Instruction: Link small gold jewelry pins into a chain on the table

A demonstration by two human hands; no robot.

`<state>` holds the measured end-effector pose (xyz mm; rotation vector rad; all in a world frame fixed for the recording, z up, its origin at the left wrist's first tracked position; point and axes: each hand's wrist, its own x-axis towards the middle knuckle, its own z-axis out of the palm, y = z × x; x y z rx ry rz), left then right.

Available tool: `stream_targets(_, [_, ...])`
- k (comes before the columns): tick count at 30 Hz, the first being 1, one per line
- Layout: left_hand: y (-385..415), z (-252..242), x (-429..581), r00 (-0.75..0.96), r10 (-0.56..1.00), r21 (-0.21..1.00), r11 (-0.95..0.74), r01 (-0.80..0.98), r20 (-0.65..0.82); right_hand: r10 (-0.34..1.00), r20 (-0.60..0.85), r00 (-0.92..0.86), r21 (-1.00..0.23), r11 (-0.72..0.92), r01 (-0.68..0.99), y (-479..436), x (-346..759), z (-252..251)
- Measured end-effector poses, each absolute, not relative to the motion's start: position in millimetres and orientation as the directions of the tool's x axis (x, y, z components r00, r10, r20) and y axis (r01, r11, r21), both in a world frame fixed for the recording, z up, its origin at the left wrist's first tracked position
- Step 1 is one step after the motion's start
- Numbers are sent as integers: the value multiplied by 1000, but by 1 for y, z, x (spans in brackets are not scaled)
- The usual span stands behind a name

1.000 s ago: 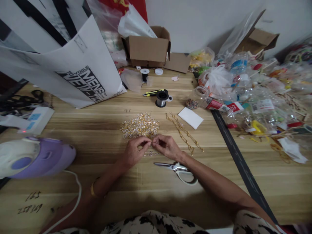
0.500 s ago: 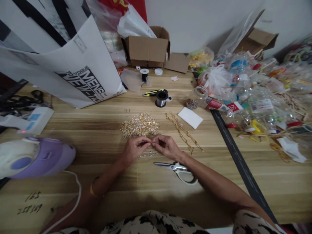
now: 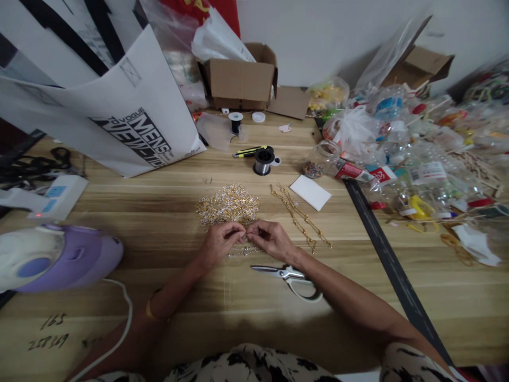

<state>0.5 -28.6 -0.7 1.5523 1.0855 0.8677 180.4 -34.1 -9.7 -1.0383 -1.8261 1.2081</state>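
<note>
My left hand and my right hand meet at the middle of the wooden table, fingertips pinched together on a small beaded chain piece that trails onto the table beneath them. Just beyond my hands lies a pile of gold and silver bead links. Two finished gold chains stretch out to the right of the pile. White-handled scissors lie shut just below my right wrist.
A wire spool and a yellow-black cutter sit farther back, by a white pad. A purple iron stands at left, a paper bag behind it, a cardboard box at the back. Plastic bags and jars crowd the right.
The chain piece under my hands has shifted slightly left; my fingers keep working at the same spot.
</note>
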Motion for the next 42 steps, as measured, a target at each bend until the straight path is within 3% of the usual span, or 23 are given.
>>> stream_targets(18, [-30,-7,1,305,952,989,-63,136,19,885,131,-447,-960,226,165,-35,179,-12])
stream_targets(33, [-26,-6,1,326,938,991,135,-19,-121,845,266,-463,-848,434,305,-33,183,-9])
stream_targets(42, [-27,-4,3,287,951,993,121,13,-119,781,348,-518,-780,548,302,-34,184,-5])
